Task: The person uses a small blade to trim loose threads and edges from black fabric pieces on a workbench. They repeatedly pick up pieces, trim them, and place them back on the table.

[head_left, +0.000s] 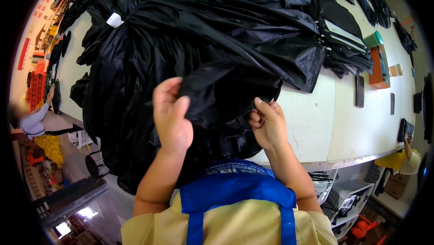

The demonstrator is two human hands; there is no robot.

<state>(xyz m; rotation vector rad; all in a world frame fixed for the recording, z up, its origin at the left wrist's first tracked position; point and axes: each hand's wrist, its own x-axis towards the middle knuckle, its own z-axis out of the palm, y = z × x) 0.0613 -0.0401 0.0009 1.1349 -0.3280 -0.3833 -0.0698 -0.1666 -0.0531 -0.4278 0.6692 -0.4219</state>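
A piece of thin, shiny black fabric [226, 93] is stretched between my two hands, close in front of my body. My left hand [172, 116] holds its left edge, thumb toward me and fingers curled behind; that side is slightly blurred. At the right edge, my right hand [269, 125] pinches the fabric between thumb and bent fingers. Beneath and beyond it spreads a large heap of crumpled black fabric [149, 41], which drapes over the table's near edge on the left. A small white tag [115, 20] lies on the heap.
Right of the heap, a stack of folded black pieces [341, 23] lies on the white table [312, 123], near a green cylinder [373, 40], an orange box [379, 71] and a dark flat object [359, 91]. White racks [348, 195] stand below. Other people are at far left and right.
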